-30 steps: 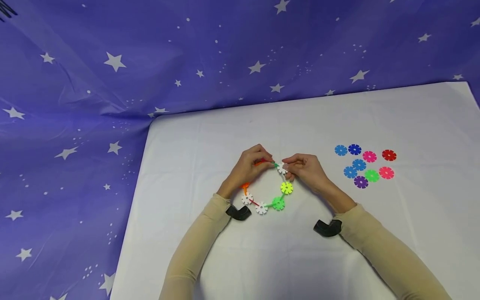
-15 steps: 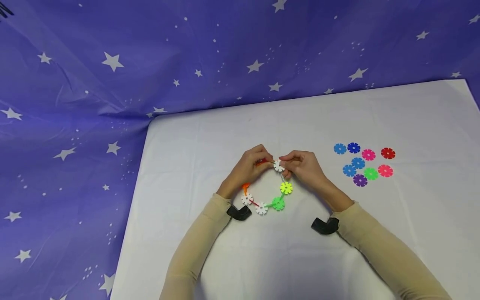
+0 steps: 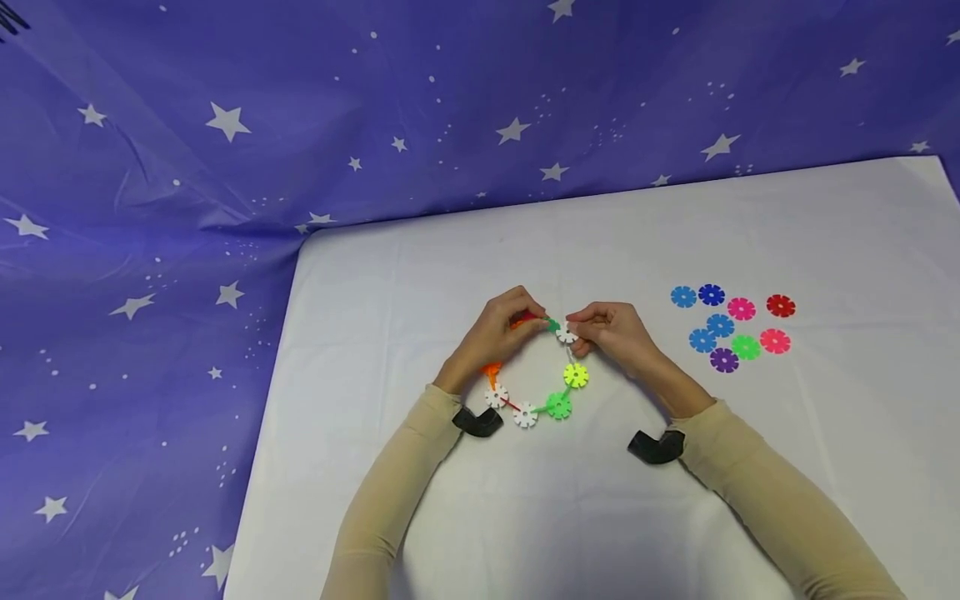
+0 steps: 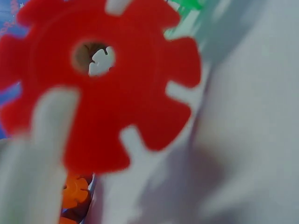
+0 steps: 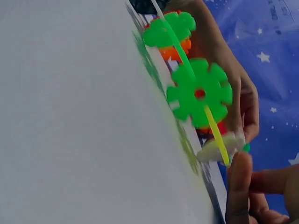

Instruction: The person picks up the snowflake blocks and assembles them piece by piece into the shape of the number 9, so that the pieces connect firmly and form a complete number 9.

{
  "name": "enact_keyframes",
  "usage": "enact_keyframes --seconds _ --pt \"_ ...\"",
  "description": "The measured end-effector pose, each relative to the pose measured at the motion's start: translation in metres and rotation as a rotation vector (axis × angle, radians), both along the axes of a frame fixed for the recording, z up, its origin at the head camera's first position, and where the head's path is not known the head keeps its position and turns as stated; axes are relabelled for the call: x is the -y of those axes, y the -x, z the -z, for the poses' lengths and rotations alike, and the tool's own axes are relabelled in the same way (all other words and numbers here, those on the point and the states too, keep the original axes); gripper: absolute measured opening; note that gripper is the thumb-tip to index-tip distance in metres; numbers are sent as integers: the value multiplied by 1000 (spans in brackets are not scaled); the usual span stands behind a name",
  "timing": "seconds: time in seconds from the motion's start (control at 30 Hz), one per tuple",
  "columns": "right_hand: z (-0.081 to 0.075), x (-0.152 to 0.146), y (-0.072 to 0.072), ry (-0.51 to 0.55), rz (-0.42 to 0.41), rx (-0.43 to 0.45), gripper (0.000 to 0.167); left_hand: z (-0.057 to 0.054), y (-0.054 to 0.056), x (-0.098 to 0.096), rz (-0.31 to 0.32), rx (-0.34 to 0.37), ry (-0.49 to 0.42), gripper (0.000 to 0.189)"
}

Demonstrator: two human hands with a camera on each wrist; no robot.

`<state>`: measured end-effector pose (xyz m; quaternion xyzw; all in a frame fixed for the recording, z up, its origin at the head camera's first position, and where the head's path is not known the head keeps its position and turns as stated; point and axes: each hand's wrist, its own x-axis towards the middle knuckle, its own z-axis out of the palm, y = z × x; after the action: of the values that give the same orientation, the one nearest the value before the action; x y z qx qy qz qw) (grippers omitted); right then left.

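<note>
Notched plastic flower discs, slotted edge to edge, form a ring over the white table. At its far side my left hand [image 3: 501, 335] pinches a dark green disc [image 3: 553, 326] with thumb and fingertips. My right hand [image 3: 617, 337] pinches the white disc [image 3: 566, 335] right beside it. Down the ring's right side come a yellow disc [image 3: 576, 375] and a bright green disc [image 3: 558, 407]. Two white discs [image 3: 525, 415] lie nearest the body, and an orange disc [image 3: 491, 372] is partly behind the left wrist. A red disc [image 4: 140, 88] looms large in the left wrist view.
Several loose discs lie to the right on the white tablecloth [image 3: 847, 400], among them a purple disc [image 3: 724, 360], a red disc [image 3: 781, 306] and a dark blue disc [image 3: 712, 295]. A purple star-patterned cloth [image 3: 420, 108] hangs behind and left of the table.
The white disc in my right hand came left against the left fingertips, hiding the green disc, then moved back right. The green disc shows again. The loose discs stay put.
</note>
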<state>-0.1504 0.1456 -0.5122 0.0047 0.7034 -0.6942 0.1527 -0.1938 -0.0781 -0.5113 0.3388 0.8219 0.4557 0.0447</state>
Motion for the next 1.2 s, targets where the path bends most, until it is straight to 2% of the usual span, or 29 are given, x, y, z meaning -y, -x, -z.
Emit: enact_keyframes --seconds 0.17,0.5,0.8,1.1,1.2 --pt "1 2 0 17 14 10 27 2 -1 1 -14 -15 -4 10" --pt "2 0 -1 67 7 10 29 3 -3 2 -7 21 -2 10" --pt "3 1 -1 53 -4 -16 26 3 -4 -1 31 -36 -1 8" --pt "2 4 -1 30 33 -37 23 0 -6 -7 -11 -49 15 10" --pt "2 4 0 12 31 -30 26 -2 -5 -7 -19 -33 57 11"
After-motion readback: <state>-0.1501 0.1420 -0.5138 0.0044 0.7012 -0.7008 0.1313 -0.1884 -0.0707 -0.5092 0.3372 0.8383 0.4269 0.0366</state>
